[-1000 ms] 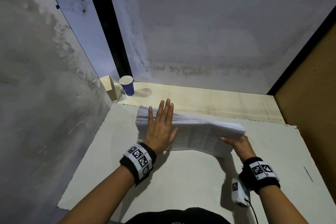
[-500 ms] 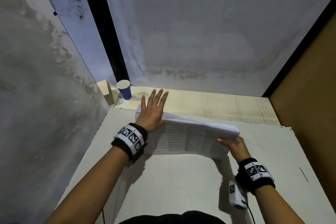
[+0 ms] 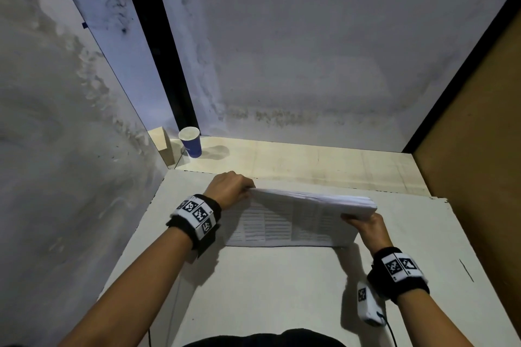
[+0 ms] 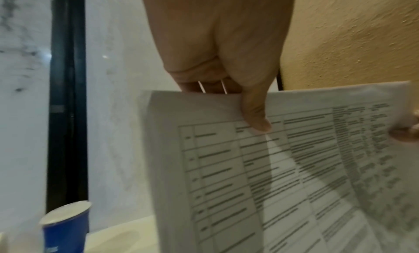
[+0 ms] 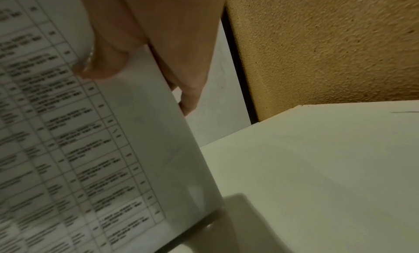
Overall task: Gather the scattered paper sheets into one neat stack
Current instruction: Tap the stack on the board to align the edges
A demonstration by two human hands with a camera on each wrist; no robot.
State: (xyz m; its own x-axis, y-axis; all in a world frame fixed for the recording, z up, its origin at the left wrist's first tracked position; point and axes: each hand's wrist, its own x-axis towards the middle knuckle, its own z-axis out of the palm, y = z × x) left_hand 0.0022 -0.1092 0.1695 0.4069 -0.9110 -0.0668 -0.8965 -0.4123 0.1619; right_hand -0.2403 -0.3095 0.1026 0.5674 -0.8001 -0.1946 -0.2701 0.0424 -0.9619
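Note:
A thick stack of printed paper sheets (image 3: 298,220) stands tilted on its long edge on the white board (image 3: 267,290). My left hand (image 3: 231,187) grips its upper left corner, thumb on the printed face (image 4: 256,119) and fingers behind. At the other end my right hand (image 3: 363,224) pinches the upper right edge, its thumb on the front sheet (image 5: 102,67) and its fingers behind. The top sheet (image 4: 294,167) shows a table of text rows. The stack's back side is hidden.
A blue paper cup (image 3: 191,141) stands at the back left on the wooden strip (image 3: 310,160), beside a small wooden block (image 3: 162,144). Grey walls close in at left and back, with a brown panel (image 3: 479,149) at right. A white device (image 3: 368,306) hangs under my right wrist.
My left hand went from lying flat on the stack's left side to curling round its top left corner. The stack has been tipped up more steeply.

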